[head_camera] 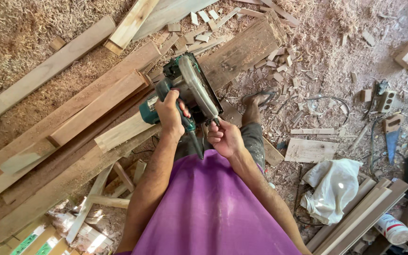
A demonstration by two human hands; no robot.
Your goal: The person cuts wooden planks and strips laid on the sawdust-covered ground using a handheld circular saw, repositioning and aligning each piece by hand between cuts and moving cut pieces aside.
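Head view, looking straight down. A teal circular saw (pixel 185 92) is held in front of the body, above a stack of long wooden planks (pixel 79 118) that run diagonally across the left half of the frame. The left hand (pixel 170 112) is seen clamped around the saw's handle, fingers wrapped fully over it. The right hand (pixel 224 138) is placed just below the silver blade guard (pixel 198 87), fingers curled at the saw's lower edge by the dark cord; whether anything is pinched there cannot be told. The two hands are close together, not touching. A purple shirt (pixel 213 212) fills the bottom centre. A sandalled foot (pixel 260 98) is planted on the floor (pixel 336 42), which is covered in sawdust and short wood offcuts. To the right, a crumpled white cloth (pixel 331 186) is noted, a flat board (pixel 310 150) beside it, a blue-bladed handsaw (pixel 393 134) further right, and a white can (pixel 393 229) near the lower corner.
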